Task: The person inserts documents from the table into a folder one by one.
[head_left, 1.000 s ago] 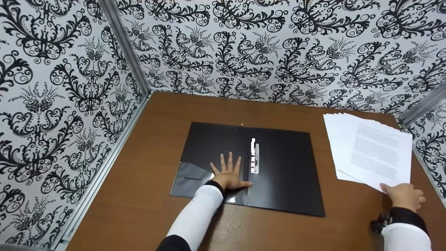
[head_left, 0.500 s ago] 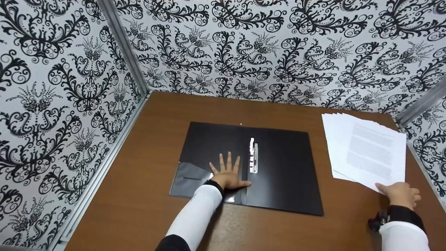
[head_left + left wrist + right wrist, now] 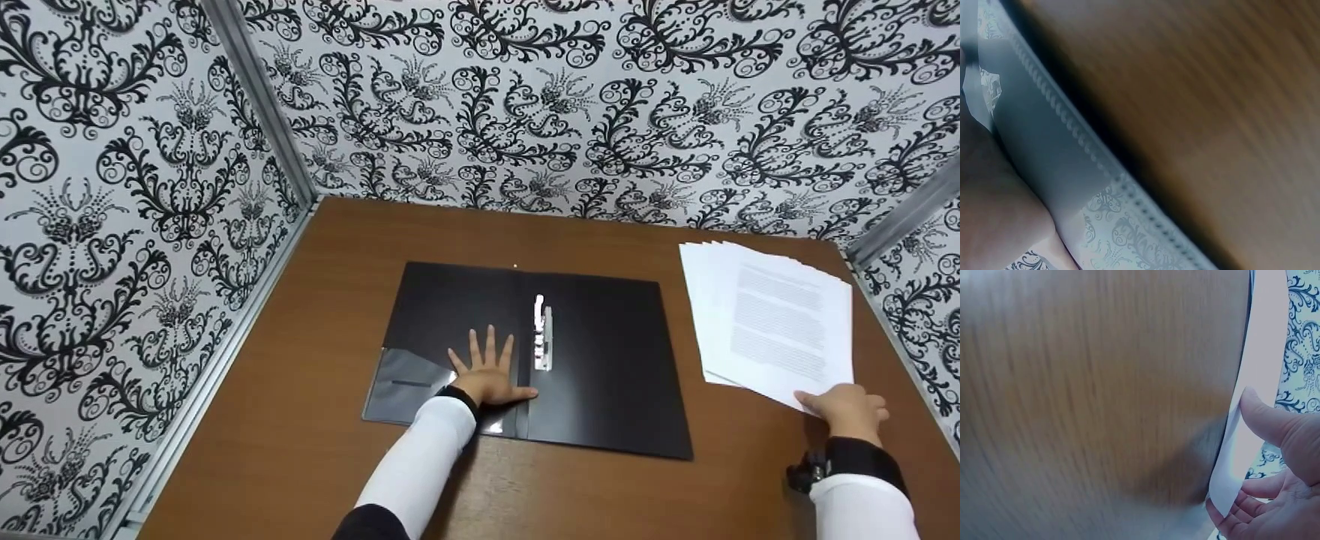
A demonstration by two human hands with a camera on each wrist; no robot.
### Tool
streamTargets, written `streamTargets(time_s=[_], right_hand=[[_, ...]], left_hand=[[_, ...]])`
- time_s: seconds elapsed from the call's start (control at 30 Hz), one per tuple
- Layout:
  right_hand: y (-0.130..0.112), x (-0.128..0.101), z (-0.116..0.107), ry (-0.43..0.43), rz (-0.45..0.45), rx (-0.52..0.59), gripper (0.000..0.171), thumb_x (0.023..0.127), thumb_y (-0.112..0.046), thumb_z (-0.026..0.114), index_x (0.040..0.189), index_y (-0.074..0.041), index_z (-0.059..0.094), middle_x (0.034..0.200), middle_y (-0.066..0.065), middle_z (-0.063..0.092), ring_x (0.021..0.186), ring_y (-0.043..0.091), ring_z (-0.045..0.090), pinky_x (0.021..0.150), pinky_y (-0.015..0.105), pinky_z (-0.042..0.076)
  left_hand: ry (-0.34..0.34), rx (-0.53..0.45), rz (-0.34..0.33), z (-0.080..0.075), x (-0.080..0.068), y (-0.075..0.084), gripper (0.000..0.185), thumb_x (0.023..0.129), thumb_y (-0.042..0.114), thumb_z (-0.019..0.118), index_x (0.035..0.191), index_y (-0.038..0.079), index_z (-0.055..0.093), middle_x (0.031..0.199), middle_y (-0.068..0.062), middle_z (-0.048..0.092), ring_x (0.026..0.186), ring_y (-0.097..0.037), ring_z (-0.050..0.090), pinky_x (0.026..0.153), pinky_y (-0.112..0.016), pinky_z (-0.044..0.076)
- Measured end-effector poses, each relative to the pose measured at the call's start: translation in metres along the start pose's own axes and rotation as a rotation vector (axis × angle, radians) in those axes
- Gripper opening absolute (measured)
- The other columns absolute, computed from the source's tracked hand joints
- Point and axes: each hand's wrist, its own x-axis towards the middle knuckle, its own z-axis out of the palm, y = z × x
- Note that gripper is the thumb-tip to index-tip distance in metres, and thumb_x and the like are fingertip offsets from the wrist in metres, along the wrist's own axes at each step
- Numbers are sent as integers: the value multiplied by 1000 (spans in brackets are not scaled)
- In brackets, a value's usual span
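Observation:
A black ring binder (image 3: 607, 375) lies spread flat on the table, its metal clip (image 3: 543, 334) beside the spine. My left hand (image 3: 486, 381) rests palm down across its left cover and spine, fingers straight and spread. In the left wrist view, part of that hand (image 3: 999, 208) lies beside the binder's glossy, stitched edge (image 3: 1044, 129). At the right, my right hand (image 3: 846, 411) pinches the near right corner of a printed sheet (image 3: 784, 322) atop a fanned paper stack. The right wrist view has the thumb over the paper (image 3: 1258, 354) and the fingers beneath.
A brown wooden table (image 3: 360, 240) carries everything. Patterned panels (image 3: 525, 112) stand along its back and left side, joined by a grey metal post (image 3: 259, 90). A clear pocket (image 3: 405, 386) is at the binder's lower left corner.
The right hand has moved left, and the paper stack has slid left with it, nearer the binder. The left hand has stayed in place on the binder.

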Motion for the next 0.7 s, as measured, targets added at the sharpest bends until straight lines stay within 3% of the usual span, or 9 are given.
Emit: streamTargets(time_s=[0.13,0.4,0.53,0.7], right_hand=[[-2,4,0,13,-76,-81,81,87,-40,61,107,35,39,109,52,37,103,63,31,86,61,26],[0,7,4,58,-58,-64,91,82,-40,67,111,38,31,111,54,30,106,66,30,89,62,29],[-6,3,5,93,-66,-64,84,82,-32,67,109,39,31,110,53,31,105,65,33,87,61,32],[-16,-1,4,63,29,123,90,85,-21,67,126,36,12,124,56,22,116,66,29,101,64,32]], left_hand=[[9,1,-5,-1,0,0,110,75,82,50,155,34,-9,159,-5,-28,141,-37,-31,105,-74,-12],[14,-4,11,1,0,0,108,77,80,50,155,33,-9,159,-5,-28,141,-37,-31,104,-75,-13],[13,-3,11,1,0,0,109,76,80,50,155,33,-9,159,-5,-29,141,-37,-32,104,-75,-13],[14,-18,14,1,-2,0,110,76,79,51,155,33,-9,158,-4,-30,140,-36,-34,104,-74,-15]])
